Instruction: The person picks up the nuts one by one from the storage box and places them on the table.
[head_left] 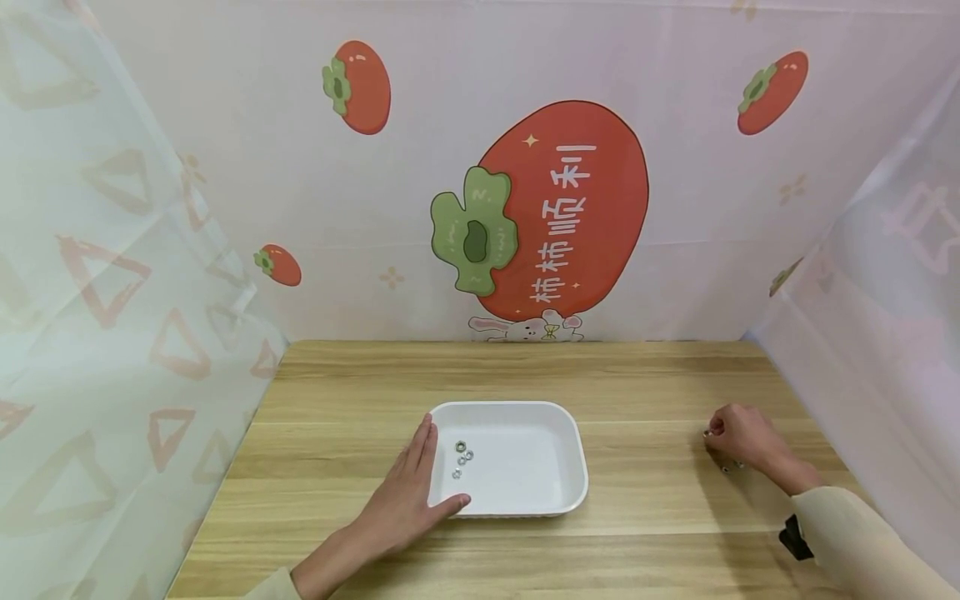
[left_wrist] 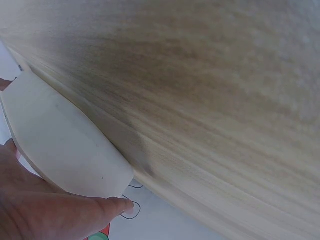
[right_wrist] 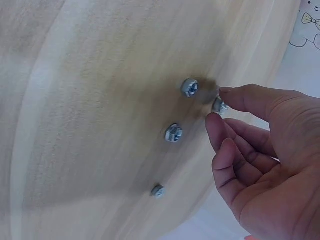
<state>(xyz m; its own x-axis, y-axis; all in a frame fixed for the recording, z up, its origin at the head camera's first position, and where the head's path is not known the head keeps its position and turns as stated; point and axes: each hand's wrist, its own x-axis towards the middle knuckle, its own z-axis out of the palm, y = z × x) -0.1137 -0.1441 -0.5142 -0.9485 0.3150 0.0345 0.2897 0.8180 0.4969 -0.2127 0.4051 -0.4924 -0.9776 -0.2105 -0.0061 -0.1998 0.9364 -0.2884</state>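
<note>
A white rectangular tray point(head_left: 517, 510) sits on the table, with several small metal nuts point(head_left: 461, 447) lying in its left part. My left hand point(head_left: 401, 500) rests against the tray's left side, fingers straight along the rim and thumb over the near-left corner. In the left wrist view its thumb point(left_wrist: 107, 207) lies along the tray wall point(left_wrist: 70, 140). Far to the right, my right hand point(head_left: 750, 437) pinches a small metal nut point(right_wrist: 219, 106) between thumb and index finger, low over the table. Beside it, more nuts point(right_wrist: 174, 133) lie loose on the wood.
The wood-grain table point(head_left: 637, 375) is bounded at the back by a pale wall sheet point(head_left: 697, 250) printed with persimmons. Similar sheets hang along the left and right sides. A black object point(head_left: 795, 537) shows at the right sleeve.
</note>
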